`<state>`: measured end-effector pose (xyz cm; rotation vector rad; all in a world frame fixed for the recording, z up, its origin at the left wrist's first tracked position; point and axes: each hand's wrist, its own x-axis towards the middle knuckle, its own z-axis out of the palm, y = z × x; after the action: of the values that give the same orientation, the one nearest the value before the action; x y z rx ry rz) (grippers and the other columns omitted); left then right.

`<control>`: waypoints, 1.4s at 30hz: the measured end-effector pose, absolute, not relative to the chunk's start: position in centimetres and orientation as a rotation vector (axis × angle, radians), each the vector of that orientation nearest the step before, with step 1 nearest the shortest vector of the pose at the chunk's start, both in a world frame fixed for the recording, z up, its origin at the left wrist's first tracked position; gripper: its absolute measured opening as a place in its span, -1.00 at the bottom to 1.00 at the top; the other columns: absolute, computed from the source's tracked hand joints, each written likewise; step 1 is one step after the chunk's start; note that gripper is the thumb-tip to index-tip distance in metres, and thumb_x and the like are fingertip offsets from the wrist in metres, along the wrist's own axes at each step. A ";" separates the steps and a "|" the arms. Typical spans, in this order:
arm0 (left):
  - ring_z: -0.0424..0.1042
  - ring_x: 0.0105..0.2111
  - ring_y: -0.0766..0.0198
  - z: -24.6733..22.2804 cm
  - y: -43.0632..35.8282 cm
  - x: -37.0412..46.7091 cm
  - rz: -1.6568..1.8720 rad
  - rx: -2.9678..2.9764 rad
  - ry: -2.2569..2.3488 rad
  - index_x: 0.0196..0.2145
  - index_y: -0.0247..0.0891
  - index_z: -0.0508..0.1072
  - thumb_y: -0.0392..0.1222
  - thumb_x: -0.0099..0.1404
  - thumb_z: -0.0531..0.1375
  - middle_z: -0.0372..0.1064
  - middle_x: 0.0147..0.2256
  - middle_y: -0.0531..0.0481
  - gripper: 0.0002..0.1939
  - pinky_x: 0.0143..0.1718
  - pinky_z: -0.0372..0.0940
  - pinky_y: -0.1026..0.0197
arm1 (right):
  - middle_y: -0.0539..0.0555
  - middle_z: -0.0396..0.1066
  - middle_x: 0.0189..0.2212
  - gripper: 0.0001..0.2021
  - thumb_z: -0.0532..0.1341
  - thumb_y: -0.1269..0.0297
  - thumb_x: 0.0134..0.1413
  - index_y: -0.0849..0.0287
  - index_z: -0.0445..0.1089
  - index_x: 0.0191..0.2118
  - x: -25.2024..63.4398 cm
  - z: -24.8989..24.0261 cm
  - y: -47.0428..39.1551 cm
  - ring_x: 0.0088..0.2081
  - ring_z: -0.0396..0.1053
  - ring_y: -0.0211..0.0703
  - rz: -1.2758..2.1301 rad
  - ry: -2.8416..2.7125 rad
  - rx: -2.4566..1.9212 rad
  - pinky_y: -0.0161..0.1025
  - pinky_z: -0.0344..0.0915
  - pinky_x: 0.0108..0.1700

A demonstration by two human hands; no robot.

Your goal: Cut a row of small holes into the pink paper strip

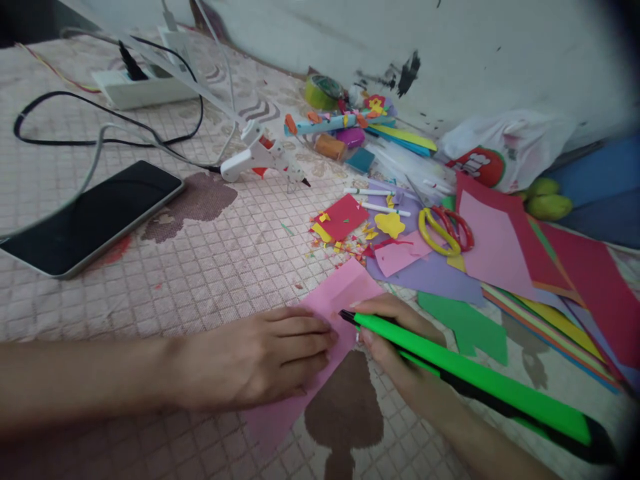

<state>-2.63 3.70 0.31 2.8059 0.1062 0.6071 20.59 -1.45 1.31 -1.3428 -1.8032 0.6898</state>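
A strip of pink paper [350,288] lies slantwise on the patterned cloth before me. My left hand [260,357] rests flat on it, fingers stretched out and holding it down. In my right hand [395,340] is a long green and black pen-like tool [470,370], pinched near its narrow dark end. That end is just above the paper, beside my left fingertips; whether it touches cannot be told. The tool's thick end reaches toward the lower right. Its exact kind is unclear. Part of the strip is hidden under my left hand.
Scissors [440,230], paper scraps [343,217] and stacked coloured sheets [505,247] lie to the right. A white glue gun [263,155] stands farther back. A phone [95,217] and a power strip [145,90] with cables are at left. A plastic bag [505,147] rests by the wall.
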 end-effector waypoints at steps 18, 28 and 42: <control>0.31 -0.38 0.27 1.8 6.2 0.4 0.452 3.110 0.318 -0.36 -0.33 0.40 -0.42 0.41 -0.04 0.36 -0.33 -0.07 -0.73 -0.41 0.30 0.24 | -0.01 0.41 -0.38 -0.84 0.19 0.34 0.16 0.04 0.44 -0.14 21.6 -1.4 -1.6 -0.50 0.32 -0.30 0.995 -1.190 -1.308 -0.36 0.35 -0.52; 0.28 -0.43 0.27 1.5 6.4 0.9 0.482 3.126 0.234 -0.39 -0.35 0.40 -0.44 0.43 -0.09 0.35 -0.39 -0.03 -0.67 -0.46 0.21 0.20 | -0.03 0.43 -0.37 -0.85 0.25 0.38 0.03 0.06 0.49 -0.24 21.2 -0.8 -1.1 -0.50 0.32 -0.37 1.150 -0.902 -1.219 -0.44 0.32 -0.52; 0.38 -0.41 0.39 2.1 8.6 0.9 0.560 2.633 0.605 -0.33 -0.33 0.43 -0.40 0.33 0.07 0.41 -0.35 0.00 -0.85 -0.38 0.24 0.37 | -0.04 0.42 -0.40 -0.85 0.25 0.38 -0.05 0.06 0.50 -0.29 21.1 -0.3 -1.0 -0.53 0.29 -0.38 1.197 -0.762 -1.201 -0.43 0.25 -0.56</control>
<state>0.94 8.61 2.11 2.6330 0.6049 0.5599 21.05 -1.01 -0.27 -1.2008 -0.7617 1.1967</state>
